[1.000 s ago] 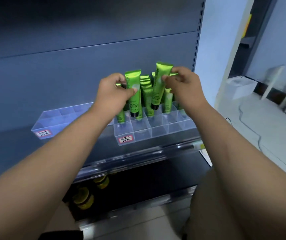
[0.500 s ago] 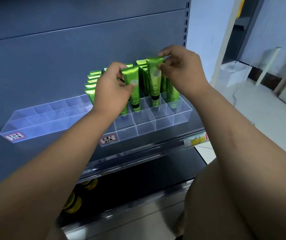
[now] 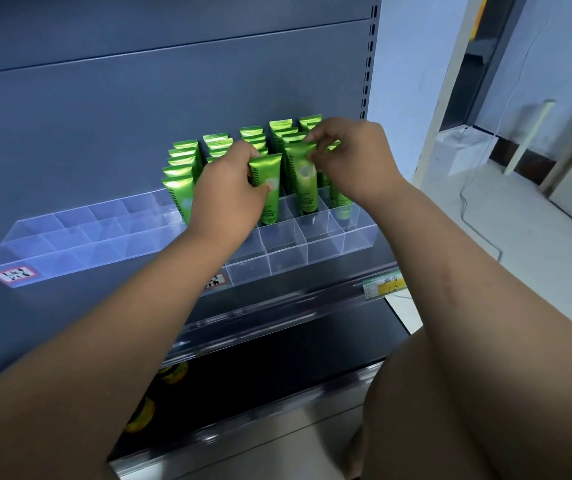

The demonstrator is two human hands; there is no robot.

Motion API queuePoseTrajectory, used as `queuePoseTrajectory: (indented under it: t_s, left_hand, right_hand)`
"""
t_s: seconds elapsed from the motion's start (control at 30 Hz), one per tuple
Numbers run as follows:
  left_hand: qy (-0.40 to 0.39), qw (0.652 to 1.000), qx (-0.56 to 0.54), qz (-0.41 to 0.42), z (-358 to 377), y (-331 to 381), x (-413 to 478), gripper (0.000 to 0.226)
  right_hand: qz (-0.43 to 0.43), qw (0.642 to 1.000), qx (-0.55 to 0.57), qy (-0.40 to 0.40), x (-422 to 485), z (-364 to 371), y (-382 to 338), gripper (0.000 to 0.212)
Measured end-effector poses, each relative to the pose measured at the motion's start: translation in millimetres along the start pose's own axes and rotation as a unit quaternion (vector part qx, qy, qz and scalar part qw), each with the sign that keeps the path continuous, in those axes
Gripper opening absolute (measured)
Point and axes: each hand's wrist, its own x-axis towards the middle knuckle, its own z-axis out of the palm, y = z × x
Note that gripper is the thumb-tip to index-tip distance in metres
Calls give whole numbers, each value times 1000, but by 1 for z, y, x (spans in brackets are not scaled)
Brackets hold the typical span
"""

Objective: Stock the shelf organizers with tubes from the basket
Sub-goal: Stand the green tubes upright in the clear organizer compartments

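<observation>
Left hand [image 3: 229, 199] grips 1 tube [image 3: 266, 188], right hand [image 3: 350, 161] another tube [image 3: 303, 181] — upright in organizer [image 3: 326, 244].

A yellow price tag [image 3: 383, 285] is fixed to the shelf rail [image 3: 277, 308] right of centre. Blurred yellow-and-black items [image 3: 140, 414] are kept on the lower shelf [image 3: 277, 358] at lower left. At right, a white box [image 3: 464, 147] and a thin cable [image 3: 474, 218] are seen on the floor [image 3: 526, 258].

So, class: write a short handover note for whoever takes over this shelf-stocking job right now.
Hands: the left hand grips a green tube, cap end down in the right organizer. The right hand pinches the top of a second tube standing one compartment over.
Done: the rear rows of the right organizer are filled.
Left: its front rows, then the left organizer, which shows no tubes. The basket is out of view.
</observation>
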Motion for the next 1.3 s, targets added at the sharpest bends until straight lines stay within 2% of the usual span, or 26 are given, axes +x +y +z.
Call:
queuePoseTrajectory:
  t_s: [0.23,0.43,0.83,1.1,1.3]
  left_hand:
    - [-23,999,-10,-33,5,-11,-2,40]
    - [-38,998,-20,-48,9,-24,-6,38]
    - [-37,995,-53,-73,15,-33,3,38]
    - [-41,995,-67,-63,18,-33,2,39]
    - [-49,994,-72,-58,17,-29,-1,40]
  right_hand:
    - [20,998,-39,-36,-2,1,1,23]
    - [29,997,-69,-33,-2,4,5,23]
    - [74,996,-43,-16,0,7,10,22]
    - [33,996,-87,0,1,9,8,26]
    - [44,994,-101,-1,3,12,8,29]
